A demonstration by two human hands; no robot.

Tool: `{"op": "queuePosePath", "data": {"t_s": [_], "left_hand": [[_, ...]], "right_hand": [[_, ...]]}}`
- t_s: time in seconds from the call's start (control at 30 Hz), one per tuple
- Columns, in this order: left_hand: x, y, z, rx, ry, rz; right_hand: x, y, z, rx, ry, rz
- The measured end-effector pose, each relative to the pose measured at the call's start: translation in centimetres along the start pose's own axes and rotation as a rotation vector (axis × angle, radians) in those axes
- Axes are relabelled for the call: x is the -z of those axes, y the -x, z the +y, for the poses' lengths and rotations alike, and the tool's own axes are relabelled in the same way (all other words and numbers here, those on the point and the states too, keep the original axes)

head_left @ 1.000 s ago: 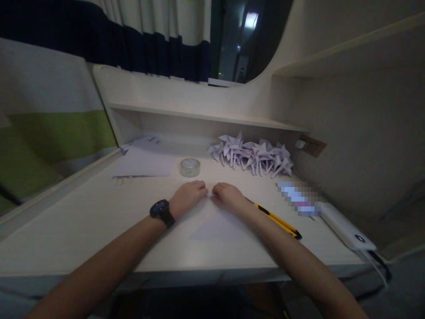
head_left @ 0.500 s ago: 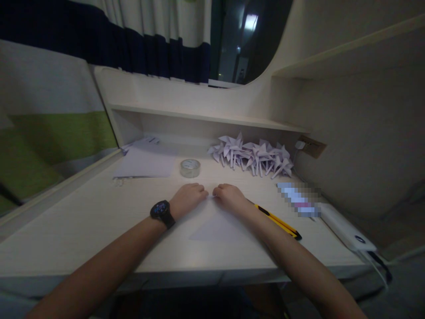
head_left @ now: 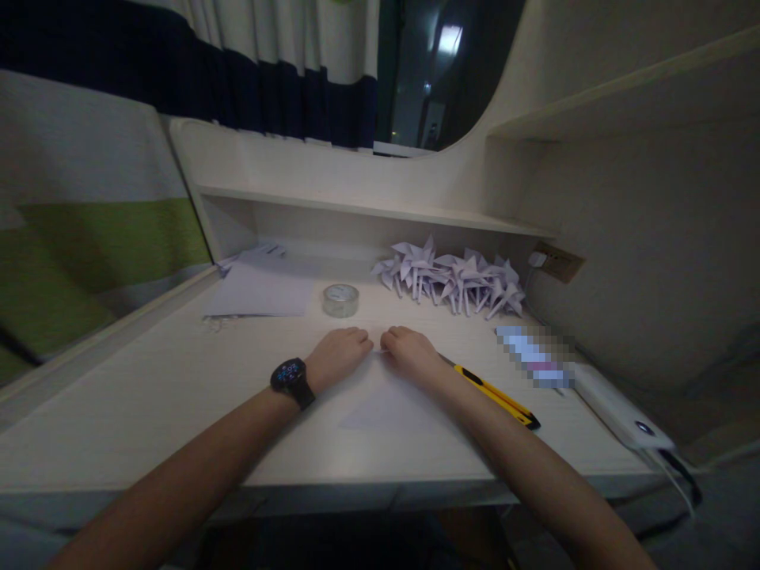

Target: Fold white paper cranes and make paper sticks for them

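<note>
A folded white paper, triangular in outline, lies on the desk between my forearms. Its far tip runs up to my fingers. My left hand, with a black watch on the wrist, is closed on the paper's far end from the left. From the right, my right hand pinches the same end, a small gap away from the left. Both sets of fingertips curl down, so the exact grip is partly hidden. Beside my right forearm rests a yellow and black utility knife.
A roll of clear tape sits beyond my hands. Stacked white paper lies at the back left. Several paper pinwheels are heaped at the back right. A blurred phone and a white power strip line the right side.
Both hands hold nearly the same place on the paper, with only slight finger movement.
</note>
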State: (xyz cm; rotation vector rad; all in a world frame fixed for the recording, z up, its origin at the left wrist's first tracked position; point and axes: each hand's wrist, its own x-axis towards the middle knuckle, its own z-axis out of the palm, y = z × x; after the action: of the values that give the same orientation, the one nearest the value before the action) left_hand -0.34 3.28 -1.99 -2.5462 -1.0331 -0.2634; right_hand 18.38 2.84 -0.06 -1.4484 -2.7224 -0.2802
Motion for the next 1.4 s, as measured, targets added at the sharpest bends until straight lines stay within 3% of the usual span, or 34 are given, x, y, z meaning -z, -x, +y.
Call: {"op": "queuePosePath", "data": {"t_s": [0.7,1.03,1.27,1.4], "left_hand": [[0.7,0.0,0.2,0.012,0.029,-0.011],[0.8,0.5,-0.8,0.051,0.032,0.039],[0.2,0.0,-0.1,-0.016,0.119,0.084],[-0.1,0.0,0.0,0.015,0.165,0.105]], "right_hand": [[-0.8,-0.3,0.5,-0.028,-0.106,0.042],[-1.6,-0.2,1.7,-0.031,-0.211,0.186],[-2.2,-0.4,1.2,0.032,-0.309,0.273],[-2.3,-0.4,0.9,0.025,-0.305,0.311]]}}
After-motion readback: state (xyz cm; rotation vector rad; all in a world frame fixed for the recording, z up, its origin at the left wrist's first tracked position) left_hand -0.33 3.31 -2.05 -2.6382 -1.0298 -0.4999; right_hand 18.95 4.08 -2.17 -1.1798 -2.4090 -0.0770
